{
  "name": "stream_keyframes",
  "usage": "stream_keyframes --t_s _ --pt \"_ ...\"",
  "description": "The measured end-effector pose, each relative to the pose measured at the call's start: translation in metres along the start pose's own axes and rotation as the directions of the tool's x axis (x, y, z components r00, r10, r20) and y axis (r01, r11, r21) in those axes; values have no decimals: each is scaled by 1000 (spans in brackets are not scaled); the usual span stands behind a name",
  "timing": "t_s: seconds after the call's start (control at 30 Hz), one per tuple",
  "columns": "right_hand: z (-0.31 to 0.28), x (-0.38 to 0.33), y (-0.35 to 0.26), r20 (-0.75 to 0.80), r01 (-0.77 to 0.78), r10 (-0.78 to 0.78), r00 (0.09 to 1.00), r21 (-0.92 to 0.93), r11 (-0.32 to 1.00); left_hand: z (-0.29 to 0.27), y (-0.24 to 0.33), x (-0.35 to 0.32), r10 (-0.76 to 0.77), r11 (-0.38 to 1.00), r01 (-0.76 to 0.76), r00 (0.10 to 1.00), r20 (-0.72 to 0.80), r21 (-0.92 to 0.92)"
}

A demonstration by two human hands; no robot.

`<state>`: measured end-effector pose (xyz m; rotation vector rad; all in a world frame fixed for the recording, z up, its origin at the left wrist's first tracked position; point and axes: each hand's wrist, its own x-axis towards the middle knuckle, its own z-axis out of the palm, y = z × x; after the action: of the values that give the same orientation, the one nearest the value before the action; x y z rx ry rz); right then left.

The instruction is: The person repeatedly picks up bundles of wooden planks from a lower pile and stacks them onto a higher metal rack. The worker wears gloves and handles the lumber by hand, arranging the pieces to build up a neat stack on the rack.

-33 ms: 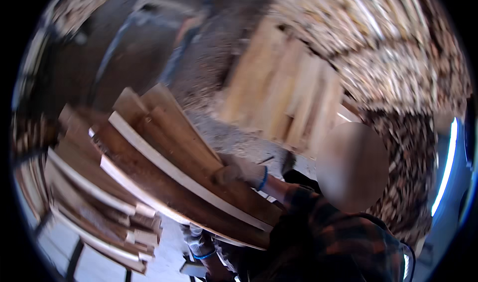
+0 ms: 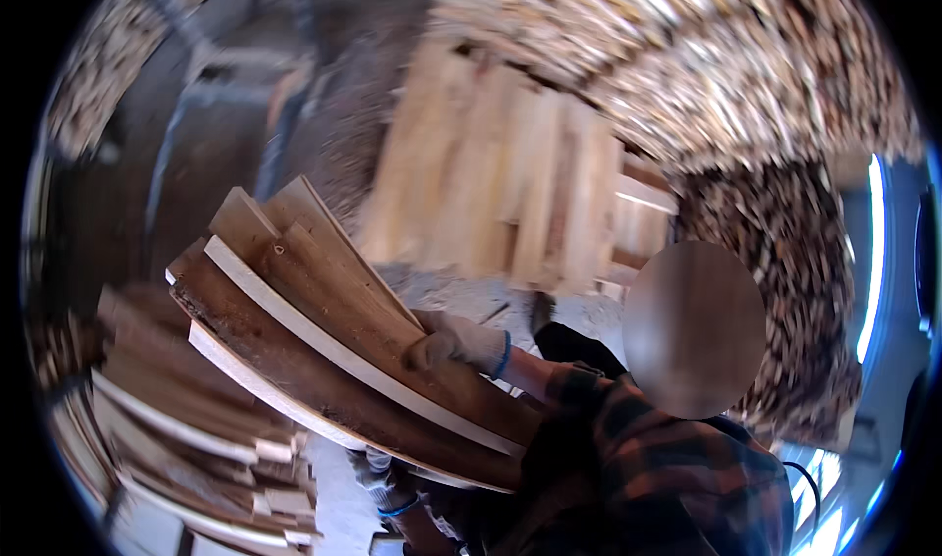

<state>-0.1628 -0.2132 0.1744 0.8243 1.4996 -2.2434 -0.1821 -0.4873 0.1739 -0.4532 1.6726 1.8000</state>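
Note:
A bundle of long wooden boards (image 2: pixel 334 335), brown on their faces with pale sawn edges, slants from the middle left down toward my torso. My right hand (image 2: pixel 456 345), in a pale work glove with a blue cuff, is closed over the bundle's upper edge. Below the lower edge, my left hand (image 2: pixel 378 477), gloved likewise, grips the boards from underneath; its fingers are partly hidden. The ends nearest my body disappear against my dark clothing.
More boards lie in a stack (image 2: pixel 196 428) at lower left, close to the held bundle. Ahead stands a broad stack of pale planks (image 2: pixel 481 173). Tall piles of wood strips (image 2: pixel 706 75) fill the upper right. A blue-grey metal frame (image 2: pixel 231 90) stands at upper left.
The plank stack and metal frame have shifted left in view as my head and body turn. The lower-left stack sits lower. Both hands keep their hold on the bundle.

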Motion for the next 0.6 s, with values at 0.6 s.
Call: stream_keyframes --t_s 0.6 --pt "-453 -395 229 -1000 -423 4 -19 12 906 513 -406 -61 -456 852 29 533 713 523"
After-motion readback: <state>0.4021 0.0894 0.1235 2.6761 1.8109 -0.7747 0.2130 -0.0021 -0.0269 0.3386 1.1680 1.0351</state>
